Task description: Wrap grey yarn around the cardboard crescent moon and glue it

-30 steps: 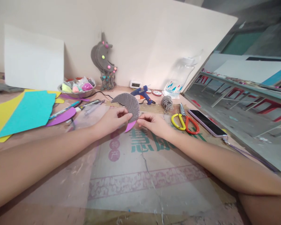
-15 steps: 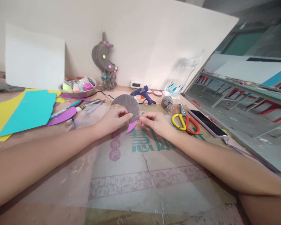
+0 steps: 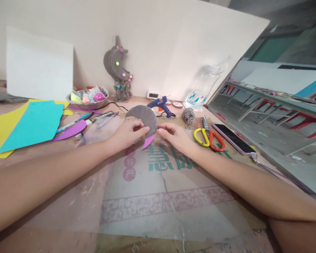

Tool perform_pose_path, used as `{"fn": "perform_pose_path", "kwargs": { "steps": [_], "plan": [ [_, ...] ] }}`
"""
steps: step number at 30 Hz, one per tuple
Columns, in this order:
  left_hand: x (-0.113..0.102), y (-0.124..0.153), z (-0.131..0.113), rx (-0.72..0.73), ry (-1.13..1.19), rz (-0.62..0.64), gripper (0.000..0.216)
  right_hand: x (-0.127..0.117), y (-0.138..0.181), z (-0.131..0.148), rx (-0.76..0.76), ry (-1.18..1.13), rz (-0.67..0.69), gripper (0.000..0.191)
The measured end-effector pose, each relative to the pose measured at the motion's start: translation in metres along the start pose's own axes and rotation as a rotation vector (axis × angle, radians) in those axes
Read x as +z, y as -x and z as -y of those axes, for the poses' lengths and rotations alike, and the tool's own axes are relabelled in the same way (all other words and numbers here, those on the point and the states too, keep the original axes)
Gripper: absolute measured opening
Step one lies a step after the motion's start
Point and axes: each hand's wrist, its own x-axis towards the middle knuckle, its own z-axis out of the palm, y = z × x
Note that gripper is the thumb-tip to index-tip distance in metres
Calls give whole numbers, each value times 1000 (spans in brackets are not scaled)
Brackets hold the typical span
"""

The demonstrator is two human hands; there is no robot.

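Note:
A crescent shape (image 3: 145, 117) wrapped in grey yarn, with a bare purple tip at its lower end, stands on edge above the table. My left hand (image 3: 127, 133) pinches its lower part between thumb and fingers. My right hand (image 3: 173, 135) is closed in a pinch right beside the crescent's lower edge, and what it holds is too thin to make out. A ball of grey yarn (image 3: 188, 115) lies just beyond my right hand.
Yellow and red scissors (image 3: 209, 137), a phone (image 3: 233, 137), a blue glue gun (image 3: 160, 104), a plastic jar (image 3: 201, 92), a bowl of coloured bits (image 3: 86, 99), pens (image 3: 76, 122), teal and yellow sheets (image 3: 28, 124), and a finished grey moon ornament (image 3: 117, 66) surround the work mat (image 3: 158, 196).
My right hand has shifted slightly up along the crescent's edge. The crescent and my left hand have barely moved.

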Motion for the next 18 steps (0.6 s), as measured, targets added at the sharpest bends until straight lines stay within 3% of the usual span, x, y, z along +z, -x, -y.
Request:
{"fn": "perform_pose_path", "kwargs": {
  "steps": [7,18],
  "plan": [
    [1,-3,4,40,-52,16,28,4,2,11,-19,147,129,18],
    [3,-6,14,193,-176,90,36,3,3,14,23,75,123,20]
  ]
}}
